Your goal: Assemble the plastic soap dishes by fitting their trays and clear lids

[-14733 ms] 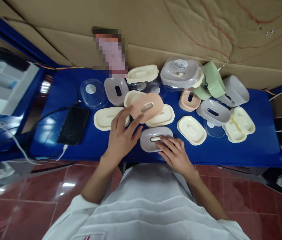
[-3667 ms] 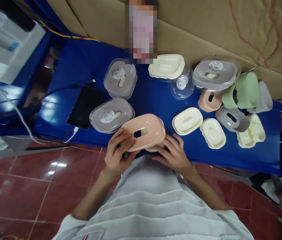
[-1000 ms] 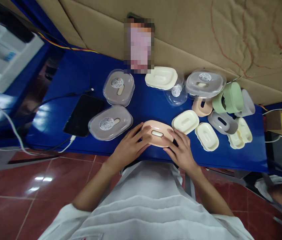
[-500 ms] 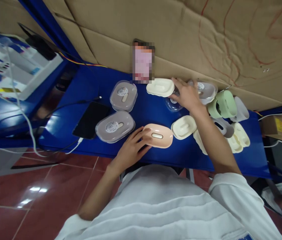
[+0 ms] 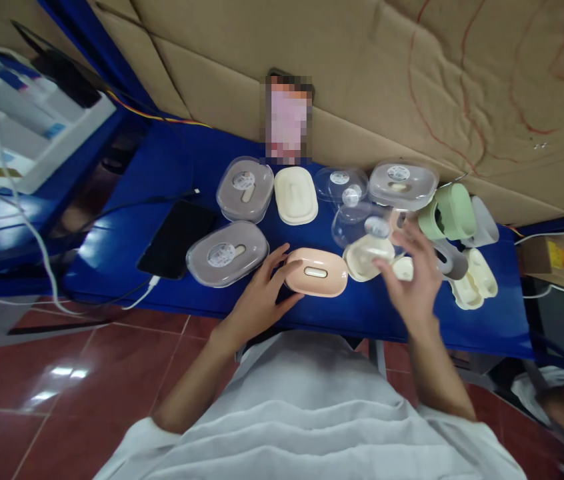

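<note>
Toward six o'clock on the glossy blue desk (image 5: 497, 327) lies a peach case (image 5: 329, 280), smooth hard plastic, oblong with rounded corners, a cream bar showing in its central slot. The left hand (image 5: 257, 300) has its grip narrowed around the case's nine o'clock end. The right hand (image 5: 417, 283), blurred, has its grip on the three o'clock end of a clear cover (image 5: 355, 223), thin and see-through, held above a cream tray (image 5: 365, 262) just beside the case.

Three grey cases (image 5: 227, 268) wear clear covers of their own, at nine, ten and two o'clock. Two loose covers (image 5: 326, 188) overlap near one o'clock. Another tray (image 5: 296, 195), matte cream with a raised oval ridge, sits near twelve. Toward three stands a pale green holder (image 5: 462, 210), rounded and upright; toward four, two cream pieces (image 5: 472, 288) with wavy edges lie together. Six round white labels (image 5: 243, 181) show, one per clear cover, their print too small to read.
</note>
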Motion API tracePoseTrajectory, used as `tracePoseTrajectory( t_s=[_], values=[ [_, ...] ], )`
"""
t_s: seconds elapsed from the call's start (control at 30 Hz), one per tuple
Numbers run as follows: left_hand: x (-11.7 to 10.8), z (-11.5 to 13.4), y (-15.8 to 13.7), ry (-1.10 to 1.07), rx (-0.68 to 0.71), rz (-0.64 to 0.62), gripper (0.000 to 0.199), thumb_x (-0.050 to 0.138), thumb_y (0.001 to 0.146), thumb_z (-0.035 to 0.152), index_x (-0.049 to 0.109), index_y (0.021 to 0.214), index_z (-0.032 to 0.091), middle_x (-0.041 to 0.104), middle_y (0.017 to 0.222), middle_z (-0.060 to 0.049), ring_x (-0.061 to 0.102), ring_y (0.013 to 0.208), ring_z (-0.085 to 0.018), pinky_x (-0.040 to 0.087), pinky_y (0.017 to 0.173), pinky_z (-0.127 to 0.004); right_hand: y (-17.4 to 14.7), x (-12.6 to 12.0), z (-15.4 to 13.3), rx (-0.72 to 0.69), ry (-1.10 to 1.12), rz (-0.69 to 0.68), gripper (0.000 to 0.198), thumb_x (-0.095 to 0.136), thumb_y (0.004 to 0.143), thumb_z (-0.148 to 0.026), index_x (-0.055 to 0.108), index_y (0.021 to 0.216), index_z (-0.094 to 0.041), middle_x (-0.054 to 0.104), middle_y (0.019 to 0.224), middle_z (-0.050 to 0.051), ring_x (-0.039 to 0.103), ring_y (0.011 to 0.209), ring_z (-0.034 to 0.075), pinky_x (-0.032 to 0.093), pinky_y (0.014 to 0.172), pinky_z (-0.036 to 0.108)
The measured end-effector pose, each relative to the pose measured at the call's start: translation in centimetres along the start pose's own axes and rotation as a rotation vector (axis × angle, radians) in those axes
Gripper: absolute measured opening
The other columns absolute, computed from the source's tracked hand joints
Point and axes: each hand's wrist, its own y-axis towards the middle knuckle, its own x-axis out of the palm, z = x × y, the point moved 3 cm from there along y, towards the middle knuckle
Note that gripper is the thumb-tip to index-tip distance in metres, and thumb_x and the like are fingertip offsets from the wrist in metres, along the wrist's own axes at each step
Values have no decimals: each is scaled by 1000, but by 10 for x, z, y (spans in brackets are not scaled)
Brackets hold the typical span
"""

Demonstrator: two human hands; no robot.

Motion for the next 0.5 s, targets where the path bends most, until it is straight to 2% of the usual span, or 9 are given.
tracePoseTrajectory(
  t_s=[0.1,0.17,0.3,0.4,0.5],
  values=[
    [1,-3,0,-35,-28,-25,86,75,102,29,25,172,34,40,174,-18,46,161,-36,47,129,-62,-50,26,-22,47,120,-102,58,76,102,-43,57,154,-26,63,153,18,64,143,35,59,113,58],
    [1,-3,0,-41,-17,-42,94,78,101,33,20,174,35,40,175,-17,42,163,-38,45,130,-63,-67,44,-34,14,132,-179,59,75,103,-41,56,156,-26,62,155,18,62,145,35,59,114,57],
    [1,-2,-1,-27,12,-64,88,77,101,32,28,173,38,42,174,-16,48,159,-36,50,126,-59,-74,58,-44,-114,50,-279,59,75,103,-34,56,158,-30,57,162,15,52,152,36,55,120,59],
    [1,0,-5,-24,12,-27,79,77,101,29,37,169,37,47,169,-16,53,155,-34,55,121,-56,-77,56,-42,-179,10,-302,69,79,100,-35,52,164,-32,49,170,14,47,156,38,54,121,59],
    [3,1,-8,-13,16,-6,75,79,100,28,43,165,34,50,166,-17,54,153,-34,55,121,-57,-83,54,-39,-199,-8,-308,78,79,100,-30,45,170,-36,41,177,10,45,159,37,53,124,58]
  ],
)
